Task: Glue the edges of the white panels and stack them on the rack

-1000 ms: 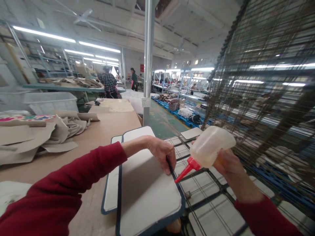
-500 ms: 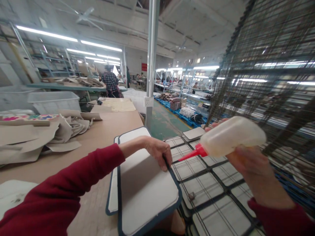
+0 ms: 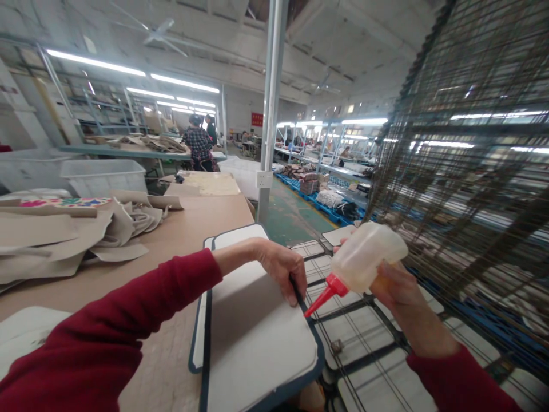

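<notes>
My left hand [image 3: 283, 269] pinches the right edge of a white panel with a dark blue border [image 3: 261, 337]. Beneath it, a second bordered panel [image 3: 198, 332] sticks out to the left on the table. In my right hand [image 3: 397, 286] is a translucent squeeze bottle [image 3: 364, 257] with a red nozzle, tilted downward. Its tip is at the panel's dark border, just below my left fingers; whether it touches I cannot tell. What liquid is inside is not clear.
Beige cut pieces [image 3: 98, 229] are piled on the brown table [image 3: 171, 292] at left. To the right, a wire rack [image 3: 364, 366] carries several bordered panels, with raised wire shelves [image 3: 463, 126] behind. A post [image 3: 269, 114] stands ahead. People work farther back.
My right hand has moved left and down with the bottle, bringing the red nozzle to the panel's edge at a steeper tilt. My left hand keeps its grip.
</notes>
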{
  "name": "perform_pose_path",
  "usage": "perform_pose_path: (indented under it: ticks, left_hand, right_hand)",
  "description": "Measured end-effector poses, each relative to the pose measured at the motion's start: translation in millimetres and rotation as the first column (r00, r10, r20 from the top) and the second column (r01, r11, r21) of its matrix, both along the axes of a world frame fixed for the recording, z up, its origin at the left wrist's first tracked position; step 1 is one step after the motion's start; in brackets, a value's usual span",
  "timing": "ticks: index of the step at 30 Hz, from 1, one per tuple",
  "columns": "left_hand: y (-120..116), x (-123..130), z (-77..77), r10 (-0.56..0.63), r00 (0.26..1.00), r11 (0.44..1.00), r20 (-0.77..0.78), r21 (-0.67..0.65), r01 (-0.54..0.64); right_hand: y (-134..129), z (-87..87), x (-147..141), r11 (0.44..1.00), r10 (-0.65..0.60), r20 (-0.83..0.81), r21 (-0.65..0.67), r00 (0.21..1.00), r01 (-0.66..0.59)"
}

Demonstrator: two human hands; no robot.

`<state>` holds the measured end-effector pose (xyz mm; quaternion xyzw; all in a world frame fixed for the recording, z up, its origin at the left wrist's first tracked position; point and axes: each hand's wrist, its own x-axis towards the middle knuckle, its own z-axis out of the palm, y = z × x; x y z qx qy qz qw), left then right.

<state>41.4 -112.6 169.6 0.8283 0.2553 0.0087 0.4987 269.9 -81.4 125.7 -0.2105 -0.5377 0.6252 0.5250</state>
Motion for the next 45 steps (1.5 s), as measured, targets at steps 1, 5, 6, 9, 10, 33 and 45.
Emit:
perform_pose_path:
  ticks: [1,5,6,9,10,33,45]
  left_hand:
    - [-1,0,1.1,0.004,1.000,1.000,0.003,0.000,-0.004]
    - [-4,-2,0.9,0.016,1.000,1.000,-0.016,-0.011,-0.016]
    - [-4,-2,-0.3,0.016,1.000,1.000,-0.025,-0.011,-0.016]
    - [-2,-5,-5.2,0.001,0.999,1.000,-0.040,-0.010,-0.001]
    - [-1,-6,-6.8,-0.010,0.999,1.000,-0.039,-0.010,0.010]
    - [-11,-3,-3.9,0.033,0.998,0.997,-0.050,-0.066,-0.036]
    - [-13,-16,-8.9,0.053,0.998,0.998,0.020,-0.029,-0.053]
  right_hand:
    - [0,-1.0,0,1.000,0.009,0.000,0.007,1.000,-0.009]
    - [0,-3.1,-4,0.999,0.044,0.003,0.015,0.999,-0.044]
    - [0,-3.1,-5,0.999,0.051,-0.002,0.015,0.999,-0.050]
    - [-1,-2.6,-6,0.998,0.067,-0.013,0.020,0.998,-0.067]
    - [-1,-2.4,-5,0.997,0.080,-0.006,0.020,0.997,-0.079]
    - [-3,-6.0,-4,0.987,0.157,-0.009,0.024,0.988,-0.157]
    - [-13,-4.2,-3,0.976,0.204,0.003,0.074,0.979,-0.203]
